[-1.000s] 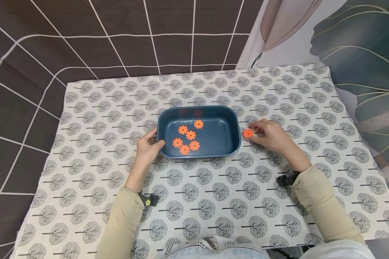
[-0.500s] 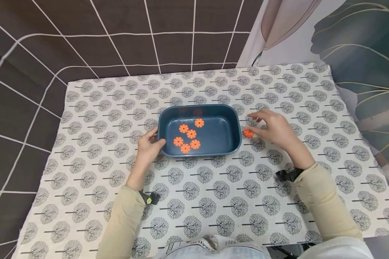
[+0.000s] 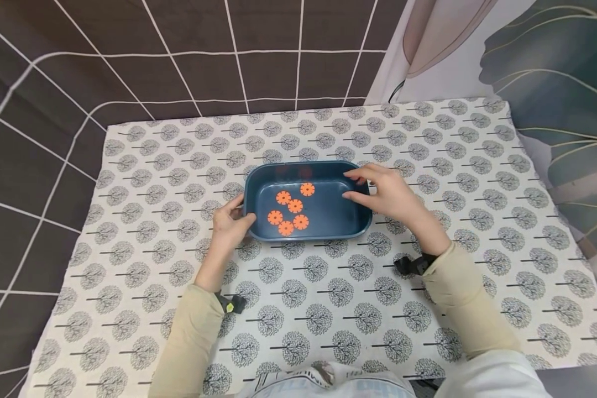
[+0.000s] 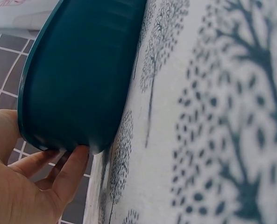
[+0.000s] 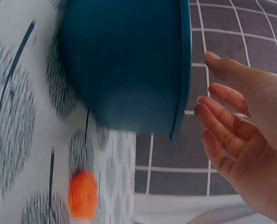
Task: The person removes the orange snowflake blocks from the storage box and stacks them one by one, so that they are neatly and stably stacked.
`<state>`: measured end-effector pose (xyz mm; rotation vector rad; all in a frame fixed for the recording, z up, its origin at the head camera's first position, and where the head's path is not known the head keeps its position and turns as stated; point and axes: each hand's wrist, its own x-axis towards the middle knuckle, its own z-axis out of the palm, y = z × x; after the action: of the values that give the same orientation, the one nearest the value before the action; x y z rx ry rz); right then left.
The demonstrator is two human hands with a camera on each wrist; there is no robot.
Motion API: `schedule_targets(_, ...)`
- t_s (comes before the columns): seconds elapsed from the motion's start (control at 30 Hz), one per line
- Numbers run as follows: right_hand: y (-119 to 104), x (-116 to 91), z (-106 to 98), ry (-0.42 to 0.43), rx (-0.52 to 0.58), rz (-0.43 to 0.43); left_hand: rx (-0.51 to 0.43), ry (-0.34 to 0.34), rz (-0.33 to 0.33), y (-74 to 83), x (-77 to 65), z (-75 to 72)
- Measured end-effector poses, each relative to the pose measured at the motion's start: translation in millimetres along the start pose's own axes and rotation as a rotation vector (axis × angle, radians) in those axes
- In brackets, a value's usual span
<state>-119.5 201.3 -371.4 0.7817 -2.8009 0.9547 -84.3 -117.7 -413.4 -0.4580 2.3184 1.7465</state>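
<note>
A dark blue plastic basin (image 3: pixel 330 224) lies on the tablecloth, with several notched orange discs (image 3: pixel 295 206) flat on its floor, mostly left of the middle. My left hand (image 3: pixel 229 224) grips its left end, thumb over the rim and fingers against the outer wall. In the left wrist view those fingertips press the wall (image 4: pixel 77 84) from below the rim. My right hand (image 3: pixel 385 190) is above the basin's right end, thumb and fingers apart, holding nothing. A loose orange disc (image 5: pixel 83 196) lies on the cloth outside the basin in the right wrist view; in the head view my right hand hides it.
A white cloth with grey tree prints (image 3: pixel 179 160) covers the table. Behind it hangs a dark curtain with a white grid (image 3: pixel 268 77). A pale leaf-patterned curtain (image 3: pixel 567 88) hangs at the right. Black straps (image 3: pixel 412 265) sit on both wrists.
My right hand has let go of the orange disc on the cloth, then moved left over the basin's right end. My left hand keeps its hold on the basin.
</note>
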Motion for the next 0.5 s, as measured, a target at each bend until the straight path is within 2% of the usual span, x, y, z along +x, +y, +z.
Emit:
schedule_targets(0.23, -13, 13, 19, -0.096, 0.035, -0.017, 0.028, 0.003, -0.032, 3.0, 0.6, 0.5)
schedule_targets(0.5, -21, 17, 37, -0.212, 0.039, -0.017, 0.020, 0.005, -0.038, 3.2, 0.7, -0.1)
